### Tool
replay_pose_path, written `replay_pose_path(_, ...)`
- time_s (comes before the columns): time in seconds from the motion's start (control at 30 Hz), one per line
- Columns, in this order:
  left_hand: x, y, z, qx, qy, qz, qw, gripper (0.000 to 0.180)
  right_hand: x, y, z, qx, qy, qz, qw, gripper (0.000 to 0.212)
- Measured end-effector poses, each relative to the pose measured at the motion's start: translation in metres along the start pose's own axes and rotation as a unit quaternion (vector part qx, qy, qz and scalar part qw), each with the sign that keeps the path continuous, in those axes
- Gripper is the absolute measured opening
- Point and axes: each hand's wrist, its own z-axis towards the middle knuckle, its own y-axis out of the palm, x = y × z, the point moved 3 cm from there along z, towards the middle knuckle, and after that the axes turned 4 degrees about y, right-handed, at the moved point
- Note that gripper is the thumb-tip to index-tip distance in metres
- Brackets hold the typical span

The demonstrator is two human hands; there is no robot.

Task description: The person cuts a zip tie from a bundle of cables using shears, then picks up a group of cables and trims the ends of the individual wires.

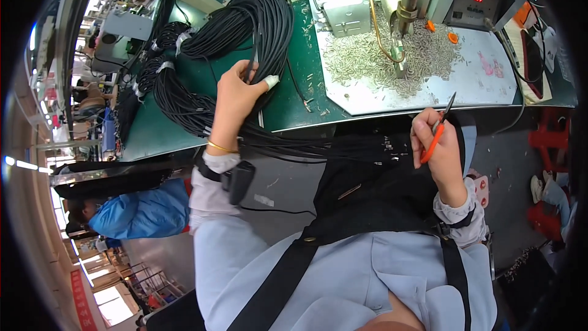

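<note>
My left hand (236, 101) is closed around part of a thick bundle of black cables (269, 24) at the table's near edge. Its thumb wears a white wrap (271, 81). In my right hand (446, 150) is a pair of scissors (433, 144) with orange handles, its dark tip pointing up and away from me. From beneath the left hand, a run of black cables (294, 146) stretches right across the black apron (373, 190) on my lap. Small bright ends show where these cables finish, left of the right hand.
More tied cable bundles (177, 101) lie on the green table (147, 138). A press machine (407, 9) stands on a metal plate (422, 101) strewn with small metal pieces (367, 58). Behind it is a control box (474, 9). A person in blue (144, 214) sits at left.
</note>
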Motion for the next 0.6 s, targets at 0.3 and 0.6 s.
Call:
replay_pose_path(0.3,0.012,-0.049,0.020,-0.063,0.127,-0.010,0.990,0.026,0.016,0.032,0.011,-0.119,0.000,-0.183,0.976,0.015)
replay_pose_path(0.6,0.025,-0.032,0.027,-0.231,-0.043,-0.360,0.903,0.024,0.006,0.105,0.040,-0.228,-0.248,-0.289,0.896,0.014)
